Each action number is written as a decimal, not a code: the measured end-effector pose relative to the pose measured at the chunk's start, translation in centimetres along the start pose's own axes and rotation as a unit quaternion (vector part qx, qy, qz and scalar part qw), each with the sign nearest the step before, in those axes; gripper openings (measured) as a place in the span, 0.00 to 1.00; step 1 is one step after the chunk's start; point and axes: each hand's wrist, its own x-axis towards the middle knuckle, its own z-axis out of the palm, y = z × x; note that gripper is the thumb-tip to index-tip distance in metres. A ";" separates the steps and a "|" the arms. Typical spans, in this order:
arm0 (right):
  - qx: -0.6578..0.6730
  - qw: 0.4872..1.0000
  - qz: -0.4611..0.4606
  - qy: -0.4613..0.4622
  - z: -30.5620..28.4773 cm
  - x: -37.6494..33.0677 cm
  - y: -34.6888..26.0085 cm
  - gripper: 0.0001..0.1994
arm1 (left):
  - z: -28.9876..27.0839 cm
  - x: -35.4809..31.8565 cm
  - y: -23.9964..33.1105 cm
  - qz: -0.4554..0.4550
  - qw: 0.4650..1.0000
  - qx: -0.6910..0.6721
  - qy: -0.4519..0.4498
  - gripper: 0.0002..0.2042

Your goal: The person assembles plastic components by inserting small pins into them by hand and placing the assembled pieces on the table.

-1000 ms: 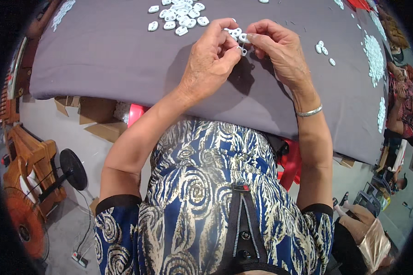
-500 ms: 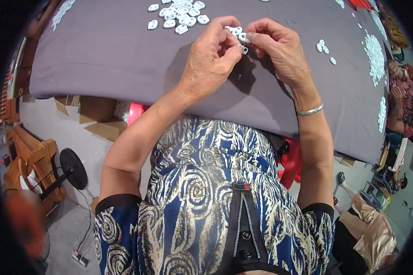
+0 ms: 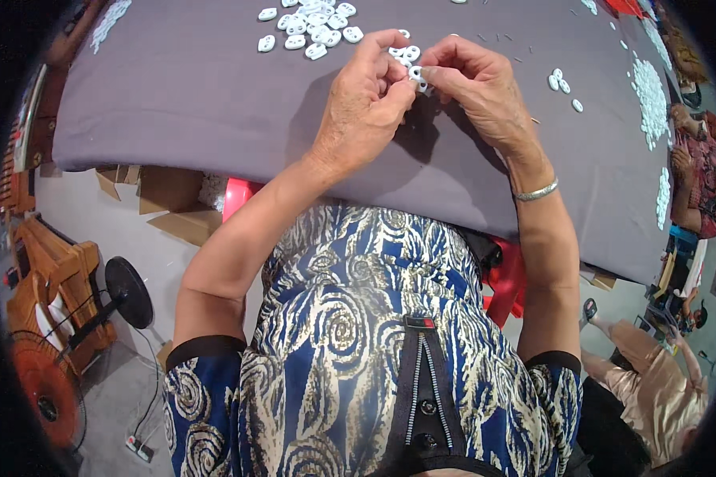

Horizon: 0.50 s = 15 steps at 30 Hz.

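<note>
Pinching white pieces (image 3: pixel 416 72) between fingertips of left hand (image 3: pixel 364 97) and right hand (image 3: pixel 485 89), above cloth (image 3: pixel 199 107), near loose pieces (image 3: pixel 319 35).

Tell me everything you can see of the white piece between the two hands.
The white piece is small and rounded, with a smooth, plastic-looking surface and dark openings in the part that shows. It is pinched between the left hand and right hand, above the grey cloth on the table, with similar white pieces just beyond it. Much of it is hidden, so I cannot tell its exact tilt or whether it is one part or two together.
</note>
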 end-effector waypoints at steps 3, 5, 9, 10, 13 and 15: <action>-0.008 1.000 -0.004 -0.003 0.0 0.1 -0.1 0.03 | -0.1 0.0 0.5 -0.016 1.000 -0.006 -0.006 0.17; -0.024 1.000 -0.011 0.002 -0.1 0.0 -0.2 0.03 | -0.1 0.1 0.6 -0.021 1.000 -0.007 -0.006 0.16; -0.079 0.995 -0.059 -0.006 -0.3 -0.1 0.0 0.05 | -0.2 0.2 0.1 0.000 1.000 -0.008 -0.015 0.14; -0.080 0.995 -0.059 -0.006 -0.4 0.0 0.3 0.05 | -0.1 0.2 0.2 0.005 1.000 -0.010 -0.015 0.13; -0.097 0.990 -0.098 0.003 -0.5 0.0 0.8 0.08 | -0.3 0.1 0.3 0.007 1.000 0.000 -0.014 0.14; -0.161 0.980 -0.116 0.002 -0.2 -0.2 0.3 0.09 | -0.4 0.1 0.3 0.010 1.000 0.002 -0.011 0.14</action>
